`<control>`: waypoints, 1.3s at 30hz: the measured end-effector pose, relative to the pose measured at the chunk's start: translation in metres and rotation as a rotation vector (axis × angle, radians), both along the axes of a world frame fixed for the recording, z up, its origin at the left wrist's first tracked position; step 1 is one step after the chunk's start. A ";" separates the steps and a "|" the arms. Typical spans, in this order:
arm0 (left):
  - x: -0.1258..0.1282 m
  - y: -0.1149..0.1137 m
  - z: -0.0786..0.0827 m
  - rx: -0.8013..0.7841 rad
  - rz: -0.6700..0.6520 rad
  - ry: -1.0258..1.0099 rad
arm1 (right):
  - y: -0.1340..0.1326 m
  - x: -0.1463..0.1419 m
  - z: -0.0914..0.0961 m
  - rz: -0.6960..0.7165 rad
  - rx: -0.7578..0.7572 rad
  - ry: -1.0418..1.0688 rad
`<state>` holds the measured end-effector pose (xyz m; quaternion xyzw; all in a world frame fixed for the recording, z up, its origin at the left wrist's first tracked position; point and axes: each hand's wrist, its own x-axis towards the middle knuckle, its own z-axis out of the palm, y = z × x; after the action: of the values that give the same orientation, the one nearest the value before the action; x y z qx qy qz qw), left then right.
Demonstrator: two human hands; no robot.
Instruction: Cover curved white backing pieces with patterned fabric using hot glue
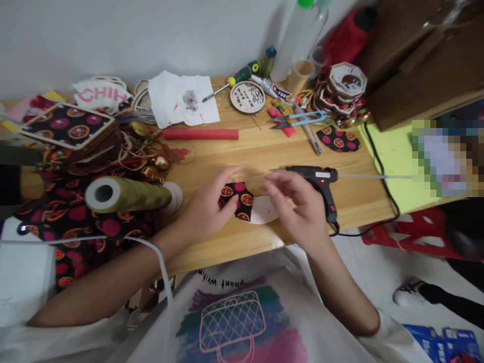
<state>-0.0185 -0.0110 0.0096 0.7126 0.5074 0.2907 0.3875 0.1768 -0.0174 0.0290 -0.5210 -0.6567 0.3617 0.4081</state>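
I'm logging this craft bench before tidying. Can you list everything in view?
table: one, light wood, under everything
glue gun: one, black, right of the hands
red stick: one, red, mid-table
snips: one, blue-handled, rear centre
screwdriver: one, green-handled, rear
tissue: one, white, rear
ribbon roll: one, olive, left
bottle: one, clear, rear
white disc: one, white, under the fabric piece
fabric piece: one, black with red circles, front centre
left hand: pinching the fabric piece
right hand: beside the fabric piece, grip unclear
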 end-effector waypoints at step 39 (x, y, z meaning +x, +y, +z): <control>-0.005 0.005 0.001 -0.027 -0.010 -0.022 | -0.012 0.006 -0.028 0.267 0.351 -0.540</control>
<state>-0.0239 -0.0062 0.0108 0.7067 0.5032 0.2899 0.4041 0.1826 -0.0293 0.0007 -0.4292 -0.8555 0.1428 0.2521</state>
